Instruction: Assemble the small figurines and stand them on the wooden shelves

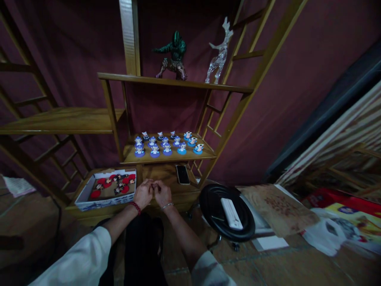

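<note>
My left hand (144,193) and my right hand (162,194) meet at the fingertips over the low shelf board (160,171). The fingers of both are curled and pinched together; whatever is between them is too small or hidden to make out. Just left of my left hand sits an open shallow box (104,204) holding several small figurines on red bases (121,186). Past my hands, on the shelf above, several small figurines on purple and blue bases (167,149) stand in rows. A dark-screened phone (182,174) lies on the low board to the right of my hands.
A dark green warrior figure (176,55) and a clear deer statue (219,55) stand on the upper shelf (196,83). At right is a round black stool (211,202) bearing a white power strip (231,213). Cardboard (279,208) and a plastic bag (324,236) lie beyond it.
</note>
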A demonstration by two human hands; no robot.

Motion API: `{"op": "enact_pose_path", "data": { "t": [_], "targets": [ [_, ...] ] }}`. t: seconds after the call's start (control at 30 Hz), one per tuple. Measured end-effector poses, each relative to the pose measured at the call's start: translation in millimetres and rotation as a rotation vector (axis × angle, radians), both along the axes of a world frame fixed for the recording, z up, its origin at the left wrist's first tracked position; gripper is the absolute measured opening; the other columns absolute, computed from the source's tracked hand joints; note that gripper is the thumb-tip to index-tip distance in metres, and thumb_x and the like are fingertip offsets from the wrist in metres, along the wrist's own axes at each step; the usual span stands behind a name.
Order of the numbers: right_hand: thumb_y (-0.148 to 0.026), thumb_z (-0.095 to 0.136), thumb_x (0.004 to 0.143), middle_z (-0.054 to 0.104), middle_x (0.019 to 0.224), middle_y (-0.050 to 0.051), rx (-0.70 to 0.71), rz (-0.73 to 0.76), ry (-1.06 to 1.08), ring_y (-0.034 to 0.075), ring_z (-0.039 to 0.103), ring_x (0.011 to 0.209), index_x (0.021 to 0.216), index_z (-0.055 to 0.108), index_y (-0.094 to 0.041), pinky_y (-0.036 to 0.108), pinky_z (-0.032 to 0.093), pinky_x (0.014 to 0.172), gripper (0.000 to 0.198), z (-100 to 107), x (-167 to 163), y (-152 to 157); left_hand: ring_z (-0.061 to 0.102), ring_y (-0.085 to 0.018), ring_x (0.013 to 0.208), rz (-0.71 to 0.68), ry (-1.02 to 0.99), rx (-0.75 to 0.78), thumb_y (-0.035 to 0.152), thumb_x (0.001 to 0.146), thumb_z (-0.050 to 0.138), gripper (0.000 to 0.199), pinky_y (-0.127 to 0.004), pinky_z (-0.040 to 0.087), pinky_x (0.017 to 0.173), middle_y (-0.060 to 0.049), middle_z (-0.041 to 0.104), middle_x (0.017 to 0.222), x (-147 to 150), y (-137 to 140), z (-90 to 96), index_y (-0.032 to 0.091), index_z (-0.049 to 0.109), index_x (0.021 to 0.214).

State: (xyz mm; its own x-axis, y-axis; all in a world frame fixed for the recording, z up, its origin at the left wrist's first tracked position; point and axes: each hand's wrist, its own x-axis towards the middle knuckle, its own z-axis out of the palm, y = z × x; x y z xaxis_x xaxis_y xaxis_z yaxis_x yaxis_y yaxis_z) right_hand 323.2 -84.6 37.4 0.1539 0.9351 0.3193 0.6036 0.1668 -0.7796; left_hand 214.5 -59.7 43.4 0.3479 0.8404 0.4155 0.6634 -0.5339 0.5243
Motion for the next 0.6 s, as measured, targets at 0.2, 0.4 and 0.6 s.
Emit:
{"op": "enact_pose_path", "data": {
  "t": [0.2,0.4,0.6],
  "targets": [
    [-0.013,0.04,0.078,0.068,0.087,-0.002,-0.126,0.09,-0.1,0.01,0.062,0.081,0.09,0.058,-0.023,0.017,0.045,0.075,0.023,-8,-41,11,0.056,-0.015,0.094,0.134,0.066,-0.09,0.007,0.075,0.037,0.029,-0.028,0.044,0.087,-0.008,0.06,0.102,-41,2,-7.8,0.015,0.057,0.092],
    [-0.018,0.04,0.081,0.068,0.091,-0.001,-0.2,0.189,-0.22,0.011,0.062,0.084,0.096,0.059,-0.023,0.017,0.044,0.075,0.025,-14,-80,25,0.057,-0.016,0.092,0.249,0.279,-0.243,0.013,0.08,0.034,0.027,-0.026,0.042,0.081,-0.009,0.061,0.101,-82,6,-12.4,0.015,0.056,0.096],
    [-0.018,0.038,0.082,0.067,0.097,-0.001,-0.33,0.268,-0.4,0.012,0.061,0.088,0.101,0.06,-0.026,0.018,0.042,0.078,0.031,-17,-110,38,0.059,-0.02,0.09,0.241,0.487,-0.423,0.031,0.085,0.029,0.034,-0.03,0.043,0.077,-0.01,0.064,0.098,-123,11,-19.2,0.019,0.059,0.098]
  ]
}}
